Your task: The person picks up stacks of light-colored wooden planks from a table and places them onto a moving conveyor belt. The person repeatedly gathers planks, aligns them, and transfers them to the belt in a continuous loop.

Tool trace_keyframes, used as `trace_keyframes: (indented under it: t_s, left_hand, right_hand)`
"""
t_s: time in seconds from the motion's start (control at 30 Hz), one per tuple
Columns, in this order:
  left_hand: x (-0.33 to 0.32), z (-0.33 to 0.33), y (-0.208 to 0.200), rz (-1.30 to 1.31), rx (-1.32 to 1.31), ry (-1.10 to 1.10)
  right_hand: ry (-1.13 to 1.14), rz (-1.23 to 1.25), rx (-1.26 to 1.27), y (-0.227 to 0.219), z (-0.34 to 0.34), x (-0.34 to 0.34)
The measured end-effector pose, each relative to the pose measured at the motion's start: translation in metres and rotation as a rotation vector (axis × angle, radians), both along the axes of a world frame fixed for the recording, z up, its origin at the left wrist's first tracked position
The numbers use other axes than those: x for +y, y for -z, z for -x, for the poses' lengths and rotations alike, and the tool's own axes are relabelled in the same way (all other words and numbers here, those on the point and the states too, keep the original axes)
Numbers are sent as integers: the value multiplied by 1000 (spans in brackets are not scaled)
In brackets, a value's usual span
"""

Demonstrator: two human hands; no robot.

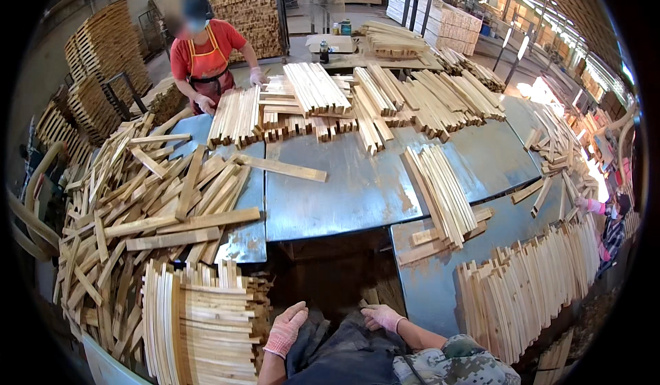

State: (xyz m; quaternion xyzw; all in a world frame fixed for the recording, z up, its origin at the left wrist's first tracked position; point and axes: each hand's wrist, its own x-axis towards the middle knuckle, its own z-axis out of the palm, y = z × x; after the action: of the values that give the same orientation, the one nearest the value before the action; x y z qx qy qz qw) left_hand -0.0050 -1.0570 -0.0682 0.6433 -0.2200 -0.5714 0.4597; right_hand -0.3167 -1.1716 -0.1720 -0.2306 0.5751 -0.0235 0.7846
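Note:
My left hand (287,328), in a pale pink-and-white knit glove, is closed with its fingers together beside the left edge of my dark apron (347,354). Against the apron's right side rests my gloved right hand (382,318), its fingers curled in; what either hand holds, if anything, is hidden. Just left of my left hand stands a stack of wooden strips (216,320), some upright in a row and others crosswise. Beyond my right hand, a small bundle of strips (443,196) lies across a few short boards on the metal table (330,206).
Loose strips pile up in a heap (151,199) at left. A long row of strips (529,282) lines the right table. Across the table a co-worker in a red shirt (213,48) touches stacked strips (237,113). A dark gap (330,268) opens before me. Another person (612,223) is far right.

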Motion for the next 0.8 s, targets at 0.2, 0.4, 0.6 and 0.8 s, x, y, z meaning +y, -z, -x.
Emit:
trace_keyframes:
  t_s: [0.2, 0.4, 0.6, 0.8]
  left_hand:
    - [-86, -48, 27, 32, -27, 99]
    - [-183, -88, 14, 55, -175, 262]
    - [-245, -123, 54, -45, -19, 155]
    - [-360, -146, 39, -141, 47, 38]
  right_hand:
    - [60, -18, 12, 16, -10, -63]
    - [175, 123, -34, 44, -28, -170]
    - [25, 139, -143, 14, -74, -306]
    - [79, 460, -71, 9, -96, -484]
